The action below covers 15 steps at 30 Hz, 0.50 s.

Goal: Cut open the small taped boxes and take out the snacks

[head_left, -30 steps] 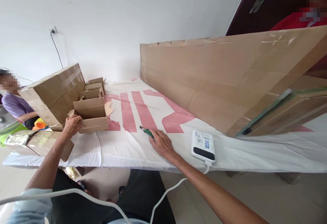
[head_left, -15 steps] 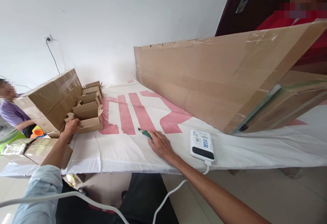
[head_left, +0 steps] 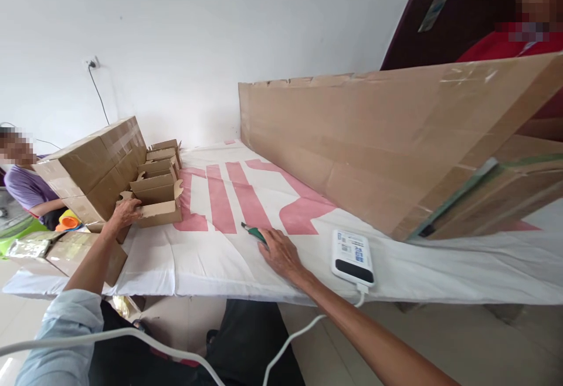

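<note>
My left hand [head_left: 126,212] is at the left end of the nearest open cardboard box [head_left: 160,213], its fingers closed over the edge. Part of the fingers is hidden behind the box wall. Curled around a green utility knife [head_left: 254,233], my right hand [head_left: 282,255] rests on the white cloth, the knife's tip pointing away to the left. More small open boxes [head_left: 157,168] stand in a row behind the nearest one, toward the wall.
Stacked cartons [head_left: 94,169] border the left side, with a taped carton [head_left: 81,254] near the front edge. A tall cardboard panel [head_left: 352,139] spans the right. A white power bank [head_left: 352,257] with a cable lies by my right forearm. Two people [head_left: 33,186] sit beyond the cartons and panel.
The camera view has shifted slightly, so the scene sits a little farther right. Both hands keep nearly the same places and holds.
</note>
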Each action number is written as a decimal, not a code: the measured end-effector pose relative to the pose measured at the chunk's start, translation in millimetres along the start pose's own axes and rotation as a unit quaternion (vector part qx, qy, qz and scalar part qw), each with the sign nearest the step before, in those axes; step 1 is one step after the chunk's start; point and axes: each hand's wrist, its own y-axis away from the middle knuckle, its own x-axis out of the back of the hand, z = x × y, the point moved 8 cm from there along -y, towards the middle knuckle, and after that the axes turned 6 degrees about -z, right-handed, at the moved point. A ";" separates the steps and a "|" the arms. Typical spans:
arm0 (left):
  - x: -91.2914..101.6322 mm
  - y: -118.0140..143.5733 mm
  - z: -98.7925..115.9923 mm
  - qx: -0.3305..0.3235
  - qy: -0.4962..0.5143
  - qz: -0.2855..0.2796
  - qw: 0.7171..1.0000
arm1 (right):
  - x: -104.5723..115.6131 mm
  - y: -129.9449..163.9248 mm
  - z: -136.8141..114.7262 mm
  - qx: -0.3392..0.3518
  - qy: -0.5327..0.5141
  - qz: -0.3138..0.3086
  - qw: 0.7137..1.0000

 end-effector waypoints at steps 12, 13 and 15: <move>54.9 160.4 -96.7 0.100 0.103 0.155 0.977 | -5.4 11.6 7.1 0.019 -0.003 0.021 1.000; 48.9 177.2 -109.9 0.137 0.095 0.151 0.974 | -5.1 11.7 7.0 0.020 -0.004 0.023 1.000; 33.9 203.9 -127.8 0.193 0.075 0.139 0.969 | -5.2 11.7 6.8 0.022 -0.003 0.024 0.999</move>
